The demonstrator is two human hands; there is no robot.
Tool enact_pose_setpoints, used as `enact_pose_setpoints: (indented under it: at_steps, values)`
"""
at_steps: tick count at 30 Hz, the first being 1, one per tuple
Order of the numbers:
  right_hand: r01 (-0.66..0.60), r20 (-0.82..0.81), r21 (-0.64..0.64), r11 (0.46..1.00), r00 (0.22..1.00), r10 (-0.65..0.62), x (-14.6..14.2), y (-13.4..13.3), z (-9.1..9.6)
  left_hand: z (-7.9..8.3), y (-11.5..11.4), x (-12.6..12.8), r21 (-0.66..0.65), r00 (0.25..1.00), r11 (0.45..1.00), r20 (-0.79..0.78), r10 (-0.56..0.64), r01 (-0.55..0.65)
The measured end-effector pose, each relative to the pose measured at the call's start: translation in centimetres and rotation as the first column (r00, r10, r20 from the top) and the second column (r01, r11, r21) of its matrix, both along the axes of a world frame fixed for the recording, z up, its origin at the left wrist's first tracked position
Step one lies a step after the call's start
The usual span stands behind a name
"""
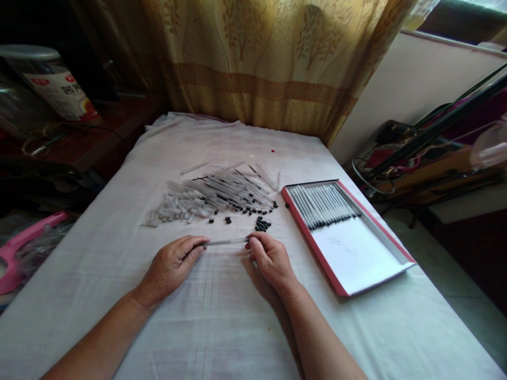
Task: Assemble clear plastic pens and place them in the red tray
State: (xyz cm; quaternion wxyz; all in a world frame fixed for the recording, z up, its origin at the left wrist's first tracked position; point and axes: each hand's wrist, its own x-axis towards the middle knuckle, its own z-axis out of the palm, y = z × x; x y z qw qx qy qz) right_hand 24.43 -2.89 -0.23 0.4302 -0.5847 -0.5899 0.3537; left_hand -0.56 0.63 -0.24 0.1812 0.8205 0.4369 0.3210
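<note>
A slim, clear pen (225,243) with a dark core is stretched level between my two hands, just above the cloth. My left hand (171,265) pinches its left end, and my right hand (272,258) pinches the right end, where a dark tip shows. Fingers cover both ends, so their details are hidden. Beyond my hands lies a heap of clear pen barrels (222,187), with thin dark refills among them. Clear caps (174,208) are piled at its left side. Small black plugs (262,224) sit in a cluster beyond my right hand.
To the right, a shallow red-edged box (317,258) holds a row of pens (325,203) with black ends. White cloth (186,327) covers the table. A gold curtain (269,58) hangs behind. A lidded jar (59,87) stands on the left shelf, above a pink plastic item (24,248).
</note>
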Motion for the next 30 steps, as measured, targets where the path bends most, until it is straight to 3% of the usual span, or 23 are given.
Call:
enact_pose_setpoints:
  at_steps: [5, 10, 16, 23, 30]
  values:
    - [-0.005, -0.075, 0.011, 1.0, 0.997, 0.006, 0.15, -0.07, -0.4, 0.13, 0.01, 0.01, -0.004, 1.0, 1.0, -0.001, 0.0, 0.0]
    - [-0.002, -0.009, -0.003, 1.0, 1.0, 0.001, 0.08, -0.02, -0.12, 0.2, 0.0, 0.08, -0.013, 1.0, 1.0, -0.002, 0.001, -0.001]
    - [-0.006, -0.075, 0.024, 1.0, 0.997, 0.008, 0.09, -0.18, -0.43, 0.19, -0.04, 0.08, -0.011, 1.0, 1.0, 0.0, 0.003, -0.003]
    - [-0.011, -0.018, -0.005, 1.0, 1.0, 0.011, 0.17, -0.04, -0.36, 0.21, 0.01, 0.14, -0.031, 1.0, 1.0, 0.001, 0.005, -0.005]
    - [-0.012, -0.12, 0.032, 0.999, 0.993, 0.016, 0.06, -0.13, -0.71, 0.24, -0.14, 0.14, -0.106, 0.999, 0.994, 0.034, 0.042, -0.038]
